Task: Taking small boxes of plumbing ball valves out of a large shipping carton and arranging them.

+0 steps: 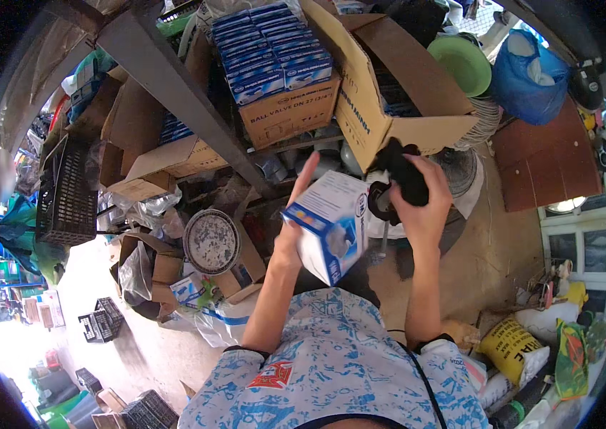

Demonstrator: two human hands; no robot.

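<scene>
My left hand (pixel 288 245) grips a blue-and-white cardboard product box (pixel 332 228) from its left side, one finger stretched up past the top edge. The box is tilted and bears printed writing and a picture. Just right of it, my right hand (pixel 427 206) is closed around a black object (pixel 407 174) with a rounded, ring-like part near the box's upper right corner. What exactly the black object is cannot be made out. Beyond both hands stands a carton of ball valves (pixel 289 112), stacked with small blue-and-white boxes (pixel 273 51).
An open carton (pixel 359 115) with raised flaps adjoins the ball-valve carton. A grey metal beam (pixel 185 91) slants across the shelf. At left are a black plastic crate (pixel 67 193) and a round lidded bucket (pixel 211 241). A green basin (pixel 459 65) and a blue plastic bag (pixel 529 80) sit upper right.
</scene>
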